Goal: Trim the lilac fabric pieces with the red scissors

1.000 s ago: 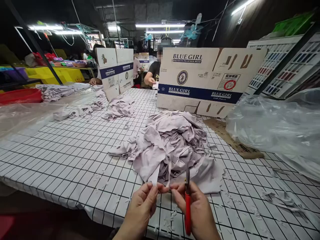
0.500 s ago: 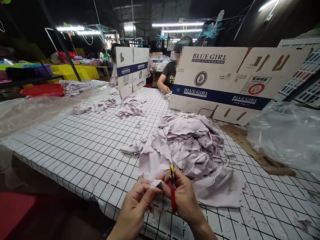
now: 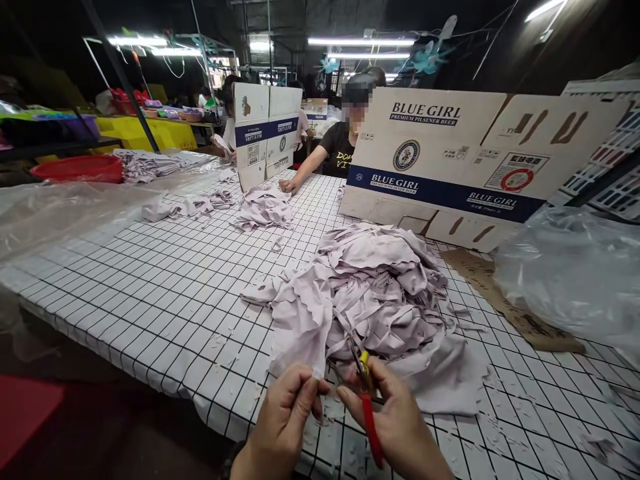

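A heap of pale lilac fabric pieces lies on the checked white tablecloth in front of me. My left hand pinches the near edge of one lilac piece at the heap's front. My right hand is closed round red-handled snips with a yellow band, the blades pointing up at the same edge. Both hands sit close together at the table's near edge.
A Blue Girl carton panel stands behind the heap, a second carton farther back. A person in a black shirt reaches to a smaller fabric pile. Clear plastic sheeting lies right; fabric snippets litter the cloth.
My view shifted slightly. The snips tilted and moved a little right and down. The person behind stretched an arm out to the smaller pile.
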{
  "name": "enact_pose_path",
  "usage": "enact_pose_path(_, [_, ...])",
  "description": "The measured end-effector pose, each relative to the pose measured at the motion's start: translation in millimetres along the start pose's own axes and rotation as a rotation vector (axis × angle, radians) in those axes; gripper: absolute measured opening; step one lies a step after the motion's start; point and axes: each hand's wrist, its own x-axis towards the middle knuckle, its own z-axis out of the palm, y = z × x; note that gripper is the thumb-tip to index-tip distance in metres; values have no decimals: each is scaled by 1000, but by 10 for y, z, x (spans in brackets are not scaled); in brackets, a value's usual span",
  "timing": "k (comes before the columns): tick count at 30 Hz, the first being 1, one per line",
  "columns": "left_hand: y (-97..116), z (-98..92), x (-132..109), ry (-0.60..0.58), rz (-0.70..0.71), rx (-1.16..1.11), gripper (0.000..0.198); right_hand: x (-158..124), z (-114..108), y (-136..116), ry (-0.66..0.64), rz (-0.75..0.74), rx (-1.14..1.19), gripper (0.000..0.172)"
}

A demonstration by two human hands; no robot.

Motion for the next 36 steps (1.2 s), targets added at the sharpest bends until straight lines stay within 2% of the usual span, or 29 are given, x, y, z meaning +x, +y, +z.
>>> enact_pose_path(5, [6, -2, 14, -98, 128, 166, 27, -176, -192, -48, 30, -57, -308, 29])
enact_pose_path(11, [-58, 1, 35, -194, 172, 233, 27, -167, -176, 87, -114, -64, -414, 26])
enact_pose_path(14, [-66, -8, 44, -219, 176, 236, 26, -148, -165, 67, -132, -81, -466, 27])
enact_pose_path(21, [-33, 2, 54, -240, 177, 219, 25, -139, -183, 30, -142, -147, -537, 20])
enact_pose_path(36, [7, 3, 47, -256, 113, 163, 28, -130, -186, 2, -121, -192, -678, 32])
